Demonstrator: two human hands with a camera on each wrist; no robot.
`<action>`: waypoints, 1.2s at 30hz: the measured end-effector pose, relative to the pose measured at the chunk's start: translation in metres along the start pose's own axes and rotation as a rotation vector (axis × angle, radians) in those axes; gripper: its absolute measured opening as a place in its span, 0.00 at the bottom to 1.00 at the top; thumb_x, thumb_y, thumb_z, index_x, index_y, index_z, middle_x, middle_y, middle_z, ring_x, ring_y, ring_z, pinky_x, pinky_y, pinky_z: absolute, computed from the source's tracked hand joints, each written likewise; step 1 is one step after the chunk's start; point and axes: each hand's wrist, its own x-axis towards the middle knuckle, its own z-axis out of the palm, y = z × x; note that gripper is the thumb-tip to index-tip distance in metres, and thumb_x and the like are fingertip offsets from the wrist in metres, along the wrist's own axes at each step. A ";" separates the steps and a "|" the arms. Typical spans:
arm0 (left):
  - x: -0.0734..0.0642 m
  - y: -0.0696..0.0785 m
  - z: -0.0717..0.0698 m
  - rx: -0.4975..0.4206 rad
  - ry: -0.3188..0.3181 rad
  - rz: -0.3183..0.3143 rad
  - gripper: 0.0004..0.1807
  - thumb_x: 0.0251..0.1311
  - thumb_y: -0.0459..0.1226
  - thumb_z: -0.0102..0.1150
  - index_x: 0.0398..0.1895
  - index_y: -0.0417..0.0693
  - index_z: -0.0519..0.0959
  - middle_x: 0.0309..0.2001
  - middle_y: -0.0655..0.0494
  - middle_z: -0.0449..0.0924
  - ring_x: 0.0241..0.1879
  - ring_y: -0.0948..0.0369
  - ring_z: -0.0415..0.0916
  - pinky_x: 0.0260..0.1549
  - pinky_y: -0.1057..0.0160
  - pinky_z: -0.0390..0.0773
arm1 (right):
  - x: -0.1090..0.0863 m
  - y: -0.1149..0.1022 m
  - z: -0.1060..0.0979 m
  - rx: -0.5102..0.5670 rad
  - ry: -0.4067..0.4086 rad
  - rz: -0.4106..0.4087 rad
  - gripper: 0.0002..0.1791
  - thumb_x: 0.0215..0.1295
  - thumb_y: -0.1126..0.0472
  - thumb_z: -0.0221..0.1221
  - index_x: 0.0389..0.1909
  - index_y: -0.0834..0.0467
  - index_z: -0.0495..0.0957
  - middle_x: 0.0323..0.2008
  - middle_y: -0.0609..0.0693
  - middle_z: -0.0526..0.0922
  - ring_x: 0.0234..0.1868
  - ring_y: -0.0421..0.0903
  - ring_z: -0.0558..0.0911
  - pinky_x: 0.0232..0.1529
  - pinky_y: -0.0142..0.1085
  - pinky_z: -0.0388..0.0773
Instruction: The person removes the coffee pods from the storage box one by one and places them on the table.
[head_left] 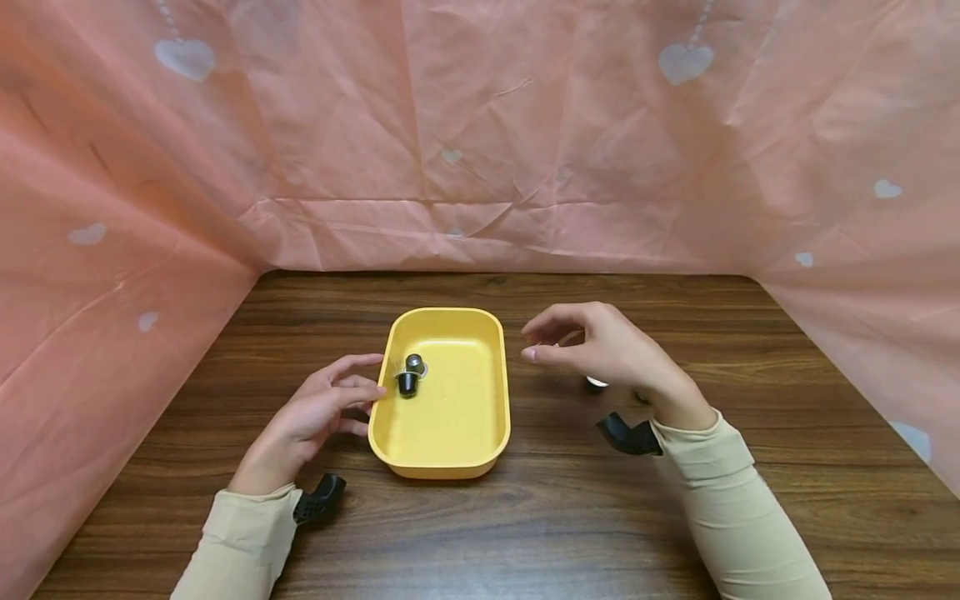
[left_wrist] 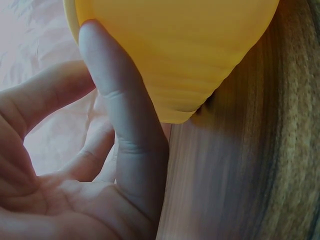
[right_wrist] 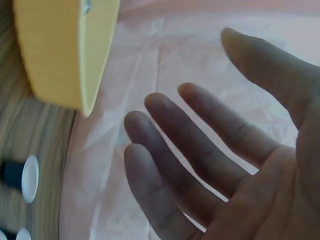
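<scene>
A yellow rectangular tray (head_left: 450, 433) stands on the table with two dark coffee capsules inside, one black capsule (head_left: 407, 384) and one silver-topped capsule (head_left: 415, 363), against its left side. My left hand (head_left: 318, 408) touches the tray's left wall with lightly bent fingers; in the left wrist view a fingertip (left_wrist: 94, 37) lies at the yellow rim. To the right of the tray, my right hand (head_left: 600, 346) hovers above the table, its fingers loosely spread and holding nothing. Below it, a black coffee capsule with a white lid (right_wrist: 30, 178) rests on the wood, partly hidden in the head view.
Another capsule (right_wrist: 23, 234) shows at the lower edge of the right wrist view. Pink sheeting with white hearts (head_left: 480, 125) surrounds the dark wooden table (head_left: 480, 542) at the back and sides. Black wrist mounts (head_left: 630, 435) stick out from both sleeves.
</scene>
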 end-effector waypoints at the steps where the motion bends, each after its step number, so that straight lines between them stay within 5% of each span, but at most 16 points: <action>1: 0.000 0.000 0.000 0.000 0.002 0.000 0.37 0.71 0.32 0.64 0.81 0.41 0.63 0.42 0.58 0.87 0.39 0.61 0.81 0.35 0.59 0.90 | 0.003 -0.002 0.001 0.026 -0.001 -0.008 0.16 0.69 0.49 0.73 0.55 0.47 0.88 0.47 0.43 0.92 0.47 0.42 0.89 0.52 0.39 0.85; 8: -0.002 0.000 -0.003 0.001 0.011 0.000 0.37 0.71 0.33 0.64 0.81 0.42 0.64 0.42 0.59 0.87 0.40 0.61 0.81 0.35 0.59 0.90 | 0.019 -0.019 0.012 0.200 -0.042 -0.020 0.24 0.67 0.51 0.74 0.63 0.45 0.85 0.56 0.45 0.90 0.56 0.44 0.89 0.56 0.38 0.86; 18: -0.001 0.001 -0.003 0.000 0.015 0.001 0.36 0.71 0.32 0.64 0.81 0.42 0.64 0.41 0.58 0.87 0.40 0.61 0.79 0.36 0.58 0.90 | 0.044 -0.042 0.036 0.278 -0.026 -0.082 0.28 0.64 0.53 0.77 0.66 0.47 0.84 0.63 0.46 0.87 0.65 0.49 0.85 0.67 0.51 0.83; 36: 0.002 0.001 -0.001 -0.007 0.021 -0.024 0.37 0.70 0.33 0.65 0.80 0.44 0.65 0.42 0.56 0.86 0.38 0.61 0.81 0.35 0.59 0.90 | 0.086 -0.054 0.075 0.201 -0.024 -0.087 0.24 0.65 0.53 0.75 0.61 0.51 0.86 0.55 0.51 0.91 0.57 0.48 0.88 0.61 0.45 0.84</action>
